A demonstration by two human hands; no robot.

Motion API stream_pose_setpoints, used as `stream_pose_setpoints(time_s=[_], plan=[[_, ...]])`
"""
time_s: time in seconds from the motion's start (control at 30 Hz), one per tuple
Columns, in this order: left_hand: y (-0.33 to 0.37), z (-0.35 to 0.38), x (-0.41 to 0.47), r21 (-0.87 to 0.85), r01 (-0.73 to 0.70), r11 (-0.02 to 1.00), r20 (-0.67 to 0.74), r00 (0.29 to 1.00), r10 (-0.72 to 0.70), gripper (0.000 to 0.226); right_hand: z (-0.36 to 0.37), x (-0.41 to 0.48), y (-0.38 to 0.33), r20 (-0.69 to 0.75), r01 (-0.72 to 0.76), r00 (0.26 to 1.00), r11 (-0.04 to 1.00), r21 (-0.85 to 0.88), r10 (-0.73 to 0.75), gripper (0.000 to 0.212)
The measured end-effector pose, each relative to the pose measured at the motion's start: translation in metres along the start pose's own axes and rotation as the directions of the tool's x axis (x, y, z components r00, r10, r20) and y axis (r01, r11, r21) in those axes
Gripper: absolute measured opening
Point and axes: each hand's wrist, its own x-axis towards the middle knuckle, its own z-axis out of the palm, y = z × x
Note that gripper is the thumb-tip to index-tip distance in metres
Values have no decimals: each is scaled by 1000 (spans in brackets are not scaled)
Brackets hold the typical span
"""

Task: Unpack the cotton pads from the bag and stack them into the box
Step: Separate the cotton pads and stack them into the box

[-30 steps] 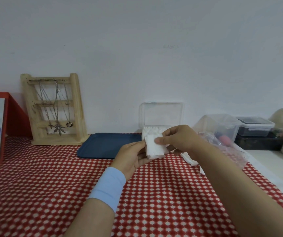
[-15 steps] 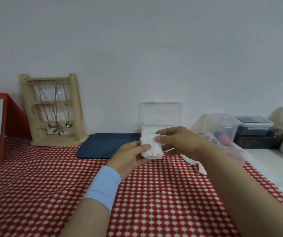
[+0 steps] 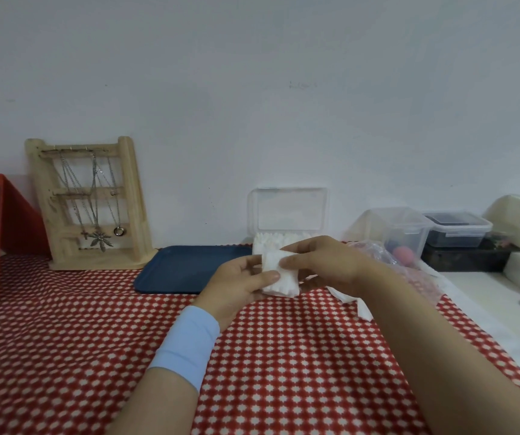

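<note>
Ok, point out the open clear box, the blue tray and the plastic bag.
clear box (image 3: 290, 211), head view, on its raised lid.
blue tray (image 3: 186, 265), head view, on its bare floor.
plastic bag (image 3: 378, 252), head view, on the crumpled film behind the right wrist.

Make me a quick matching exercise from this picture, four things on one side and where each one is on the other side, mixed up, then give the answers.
Things:
1. stack of cotton pads
2. clear box
3. blue tray
4. wooden necklace stand

Places:
A. leaning at the wall, far left
B. held between both hands
C. lid up, behind the hands at the wall
D. flat on the checked cloth, left of the hands

Pairs: 1-B, 2-C, 3-D, 4-A
</note>
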Motion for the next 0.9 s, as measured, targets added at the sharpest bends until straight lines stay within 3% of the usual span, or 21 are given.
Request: stream_pose_setpoints(time_s=[0.13, 0.27, 0.33, 0.4, 0.5, 0.57, 0.7, 0.8, 0.9], plan=[[18, 8, 7, 369, -55, 928, 27, 998, 49, 54, -14, -3, -7, 33, -9, 999, 987, -161, 14, 21], [47, 24, 31, 484, -121, 867, -29, 988, 154, 56, -47, 6, -23, -121, -3, 993, 991, -131, -13, 21], [58, 27, 50, 550, -160, 820, -57, 972, 228, 44, -66, 11, -31, -236, 5, 971, 995, -100, -29, 22], [63, 31, 69, 688, -186, 702, -19, 962, 273, 26, -80, 18, -34, -304, -9, 952, 994, -110, -25, 21], [60, 45, 93, 836, -226, 500, 149, 970, 190, 21, -93, 30, -31, -370, -68, 929, 988, -142, 10, 19], [52, 56, 106, 877, -234, 420, 212, 972, 99, 25, -100, 38, -29, -387, -113, 921, 983, -144, 49, 20], [42, 67, 122, 935, -181, 305, 175, 983, 46, 46, -103, 49, -24, -355, -170, 925, 983, -61, 138, 20], [41, 69, 126, 971, -169, 171, 162, 985, 54, 37, -99, 55, -19, -289, -249, 933, 965, -80, 216, 21], [43, 69, 128, 976, -127, 176, 123, 992, 35, 24, -93, 59, -15, -227, -333, 929, 929, -163, 294, 24]])
